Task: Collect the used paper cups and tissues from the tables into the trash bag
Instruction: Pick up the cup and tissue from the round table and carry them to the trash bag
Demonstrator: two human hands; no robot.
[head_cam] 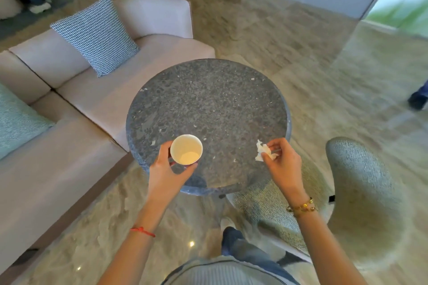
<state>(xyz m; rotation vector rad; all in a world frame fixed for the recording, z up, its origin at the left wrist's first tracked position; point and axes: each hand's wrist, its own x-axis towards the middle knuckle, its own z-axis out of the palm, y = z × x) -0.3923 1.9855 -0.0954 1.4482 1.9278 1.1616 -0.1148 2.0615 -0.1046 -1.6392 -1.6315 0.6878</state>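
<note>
Currently at pickup: cup and tissue both in hand over the table.

My left hand [170, 169] has its fingers curled round the paper cup [186, 149], upright, at the near left of the round table [208, 99]. My right hand [281, 159] pinches the crumpled tissue [264, 154] at the near right edge. No trash bag is in view; I judge the next move is carrying both to it, keeping the cup level. No brand, label or writing is legible anywhere.
</note>
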